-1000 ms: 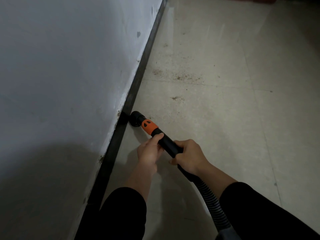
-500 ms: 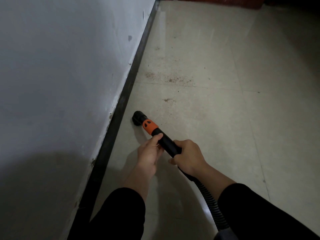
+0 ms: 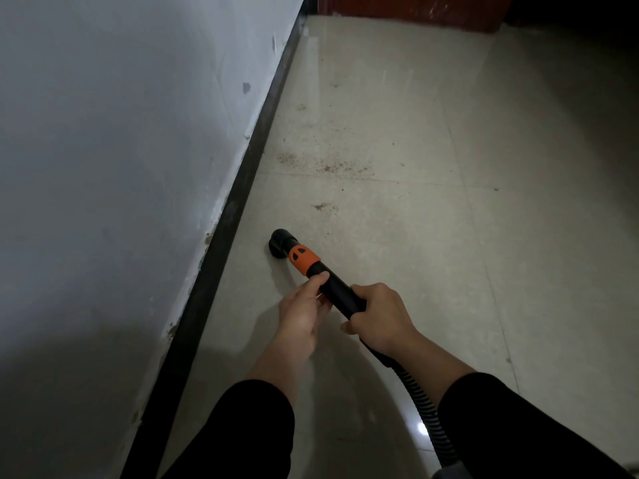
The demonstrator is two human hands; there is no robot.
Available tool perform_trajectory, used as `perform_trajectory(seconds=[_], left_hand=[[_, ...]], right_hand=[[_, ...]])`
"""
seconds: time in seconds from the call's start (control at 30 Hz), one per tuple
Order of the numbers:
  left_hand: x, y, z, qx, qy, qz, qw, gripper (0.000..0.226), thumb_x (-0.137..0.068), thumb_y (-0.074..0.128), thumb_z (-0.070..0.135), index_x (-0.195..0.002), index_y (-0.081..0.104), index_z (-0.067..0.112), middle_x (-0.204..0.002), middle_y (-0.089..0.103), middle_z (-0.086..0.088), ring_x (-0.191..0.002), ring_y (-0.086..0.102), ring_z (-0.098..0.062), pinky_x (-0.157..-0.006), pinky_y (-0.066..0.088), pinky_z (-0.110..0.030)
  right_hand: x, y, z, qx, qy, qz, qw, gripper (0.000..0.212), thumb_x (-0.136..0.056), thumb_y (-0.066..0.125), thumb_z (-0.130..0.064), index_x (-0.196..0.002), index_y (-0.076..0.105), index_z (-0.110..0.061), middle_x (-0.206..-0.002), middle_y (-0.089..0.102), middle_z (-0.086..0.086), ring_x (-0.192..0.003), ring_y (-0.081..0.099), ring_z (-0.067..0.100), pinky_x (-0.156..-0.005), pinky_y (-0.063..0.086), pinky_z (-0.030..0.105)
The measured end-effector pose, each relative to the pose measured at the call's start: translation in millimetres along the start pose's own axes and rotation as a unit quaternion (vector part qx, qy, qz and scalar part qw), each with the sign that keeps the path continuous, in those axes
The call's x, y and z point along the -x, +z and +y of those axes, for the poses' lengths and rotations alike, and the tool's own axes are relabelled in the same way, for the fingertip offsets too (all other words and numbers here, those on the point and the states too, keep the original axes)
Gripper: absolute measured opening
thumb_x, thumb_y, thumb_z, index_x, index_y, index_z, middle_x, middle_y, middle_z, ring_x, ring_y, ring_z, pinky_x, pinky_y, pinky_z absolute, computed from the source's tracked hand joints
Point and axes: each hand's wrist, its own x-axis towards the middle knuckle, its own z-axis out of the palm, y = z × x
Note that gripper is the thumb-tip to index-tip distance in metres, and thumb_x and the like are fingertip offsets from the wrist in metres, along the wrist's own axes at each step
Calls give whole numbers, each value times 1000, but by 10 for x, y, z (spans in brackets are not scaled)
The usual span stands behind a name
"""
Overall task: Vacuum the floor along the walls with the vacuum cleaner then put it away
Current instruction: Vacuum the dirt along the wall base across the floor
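A black vacuum wand (image 3: 340,293) with an orange collar (image 3: 302,259) ends in a round black nozzle (image 3: 279,240) that sits on the pale tiled floor, a short way right of the black skirting board (image 3: 221,254). My left hand (image 3: 302,314) grips the wand just behind the collar, thumb on top. Just behind it, my right hand (image 3: 378,318) is wrapped around the wand. A ribbed black hose (image 3: 423,406) runs back from the wand toward the lower right. Brown dirt specks (image 3: 325,165) lie on the tiles ahead of the nozzle.
A grey-white wall (image 3: 121,167) with chipped paint fills the left. A reddish-brown wooden piece (image 3: 408,10) stands across the far end. Pale floor tiles (image 3: 484,236) stretch to the right into shadow.
The nozzle has drawn away from the skirting board, where it touched a second ago, and now sits out on the tile. Both hands kept their hold on the wand.
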Motion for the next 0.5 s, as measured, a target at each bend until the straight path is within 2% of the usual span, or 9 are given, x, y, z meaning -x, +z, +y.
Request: perform_trajectory(seconds=[0.2,0.37,0.5], left_hand=[[52,113,-82,5,-7,-7,1000,12,-86,71,12,-94,66,3,-96,72,-13,-78,71,-14,-62,58,-18],[98,212,-164,10,-18,-17,1000,16,-85,73,12,-96,67,2,-94,73,-12,-74,72,-13,-63,58,-19],[123,291,-210,2,-23,-20,1000,13,-85,73,11,-93,66,4,-95,72,-13,-81,71,-16,-61,57,-19]], right_hand=[[64,-111,88,4,11,6,1000,25,-73,72,-5,-96,69,-12,-72,61,4,-65,58,19,-52,43,23],[123,-220,168,6,19,8,1000,27,-72,72,-4,-98,69,-11,-80,66,11,-75,64,25,-63,51,29],[152,-290,223,2,27,10,1000,29,-73,72,-4,-101,69,-12,-81,65,9,-70,61,21,-56,46,24]])
